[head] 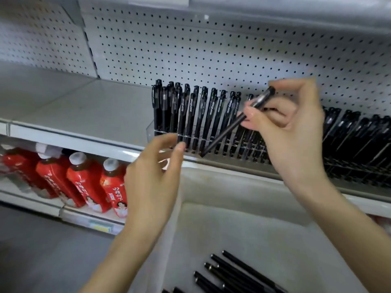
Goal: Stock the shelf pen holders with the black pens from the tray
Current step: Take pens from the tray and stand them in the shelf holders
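Now gripping one pen (232, 125) in the right hand (292, 123), right of centre, thumb and fingertips pinched round its upper half. Lies on a steep diagonal: thick end up toward the upper right, just past the index finger; narrow end pointing down to the lower left, at the front row of the clear holder (150, 129) on the shelf (74, 106). Contact with a slot: impossible to tell. Behind it, stocked pens (191, 111) in the holder, standing nearly upright, caps up, leaning slightly back toward the pegboard (190, 49). Further right, a second holder (359, 149), packed with more black pens, blurred. Left hand (154, 176) left of centre, open, fingers relaxed and slightly spread, holding nothing, fingertips just before the holder's left front corner; contact unclear. Below, at lower centre, the grey tray (243, 208), with loose pens (234, 271) flat on its floor at the bottom edge, side by side, long axes running from upper left to lower right. Lower left, red bottles (84, 182) with white caps on the shelf beneath.
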A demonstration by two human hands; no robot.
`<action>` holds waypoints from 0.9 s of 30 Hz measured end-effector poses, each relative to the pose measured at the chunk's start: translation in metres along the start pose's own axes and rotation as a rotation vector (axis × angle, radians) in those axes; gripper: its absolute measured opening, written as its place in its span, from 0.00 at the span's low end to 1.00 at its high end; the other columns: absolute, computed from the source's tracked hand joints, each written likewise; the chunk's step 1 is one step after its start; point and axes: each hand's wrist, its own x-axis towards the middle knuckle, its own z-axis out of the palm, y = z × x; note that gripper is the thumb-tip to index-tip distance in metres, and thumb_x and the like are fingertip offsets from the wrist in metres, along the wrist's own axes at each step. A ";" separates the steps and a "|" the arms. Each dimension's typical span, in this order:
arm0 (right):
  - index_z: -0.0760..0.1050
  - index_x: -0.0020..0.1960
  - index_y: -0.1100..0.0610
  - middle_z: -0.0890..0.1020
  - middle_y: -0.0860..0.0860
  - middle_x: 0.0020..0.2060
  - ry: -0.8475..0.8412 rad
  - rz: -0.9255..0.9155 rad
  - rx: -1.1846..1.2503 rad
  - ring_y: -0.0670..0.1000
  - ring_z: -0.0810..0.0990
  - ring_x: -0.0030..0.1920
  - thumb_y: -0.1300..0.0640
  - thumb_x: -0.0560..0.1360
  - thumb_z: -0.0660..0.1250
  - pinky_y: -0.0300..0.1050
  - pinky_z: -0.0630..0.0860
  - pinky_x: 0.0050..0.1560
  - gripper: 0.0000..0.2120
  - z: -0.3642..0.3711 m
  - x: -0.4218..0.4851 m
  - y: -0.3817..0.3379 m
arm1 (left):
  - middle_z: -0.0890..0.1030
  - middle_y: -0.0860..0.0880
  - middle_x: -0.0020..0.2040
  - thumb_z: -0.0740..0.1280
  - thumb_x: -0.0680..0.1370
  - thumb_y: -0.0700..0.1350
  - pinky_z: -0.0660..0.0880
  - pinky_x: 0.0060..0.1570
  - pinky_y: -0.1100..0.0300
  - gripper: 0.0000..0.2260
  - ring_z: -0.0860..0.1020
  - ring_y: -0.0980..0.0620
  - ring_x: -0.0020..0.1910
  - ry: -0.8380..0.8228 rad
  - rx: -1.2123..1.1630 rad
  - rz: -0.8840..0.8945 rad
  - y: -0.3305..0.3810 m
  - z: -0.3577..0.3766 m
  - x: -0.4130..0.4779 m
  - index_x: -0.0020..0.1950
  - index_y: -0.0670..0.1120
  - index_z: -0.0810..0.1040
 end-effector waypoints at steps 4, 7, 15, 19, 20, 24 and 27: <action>0.62 0.48 0.43 0.79 0.46 0.40 0.069 -0.200 -0.277 0.43 0.82 0.41 0.62 0.72 0.72 0.39 0.79 0.45 0.21 0.008 0.023 0.008 | 0.81 0.56 0.52 0.63 0.79 0.50 0.74 0.50 0.68 0.08 0.79 0.58 0.49 0.096 -0.058 -0.134 -0.032 -0.009 0.037 0.56 0.51 0.77; 0.64 0.50 0.44 0.76 0.43 0.39 0.086 -0.265 -0.362 0.42 0.80 0.40 0.60 0.72 0.72 0.32 0.76 0.45 0.19 0.016 0.028 0.023 | 0.77 0.52 0.59 0.63 0.79 0.50 0.67 0.45 0.76 0.16 0.75 0.59 0.55 0.037 -0.012 -0.181 -0.054 -0.008 0.051 0.66 0.48 0.72; 0.71 0.58 0.61 0.75 0.46 0.40 -0.021 -0.281 -0.509 0.42 0.78 0.39 0.59 0.71 0.73 0.29 0.76 0.46 0.19 0.023 0.028 0.043 | 0.71 0.54 0.69 0.64 0.77 0.55 0.66 0.66 0.57 0.25 0.69 0.58 0.66 -0.083 -0.065 -0.164 -0.075 0.004 0.057 0.73 0.49 0.65; 0.71 0.60 0.59 0.75 0.45 0.44 -0.092 -0.260 -0.639 0.40 0.77 0.40 0.58 0.71 0.73 0.26 0.74 0.45 0.20 0.026 0.027 0.048 | 0.72 0.54 0.67 0.64 0.75 0.59 0.67 0.65 0.58 0.28 0.70 0.59 0.65 -0.105 -0.109 -0.168 -0.076 0.009 0.058 0.72 0.50 0.66; 0.71 0.61 0.59 0.75 0.46 0.45 -0.093 -0.272 -0.666 0.41 0.77 0.41 0.58 0.71 0.73 0.28 0.74 0.45 0.21 0.026 0.027 0.049 | 0.72 0.55 0.67 0.65 0.75 0.61 0.67 0.65 0.57 0.28 0.70 0.60 0.65 -0.106 -0.112 -0.164 -0.077 0.009 0.058 0.72 0.50 0.66; 0.71 0.61 0.60 0.73 0.47 0.45 -0.067 -0.295 -0.766 0.43 0.72 0.40 0.59 0.69 0.74 0.36 0.70 0.43 0.23 0.026 0.031 0.053 | 0.72 0.57 0.67 0.63 0.74 0.61 0.68 0.66 0.53 0.29 0.70 0.59 0.65 -0.107 -0.110 -0.161 -0.079 0.009 0.058 0.71 0.52 0.66; 0.71 0.61 0.62 0.72 0.48 0.45 -0.094 -0.310 -0.816 0.44 0.70 0.42 0.60 0.70 0.74 0.37 0.69 0.45 0.22 0.026 0.035 0.053 | 0.72 0.57 0.67 0.64 0.77 0.57 0.67 0.65 0.55 0.25 0.70 0.59 0.65 -0.116 -0.097 -0.158 -0.078 0.007 0.057 0.72 0.52 0.66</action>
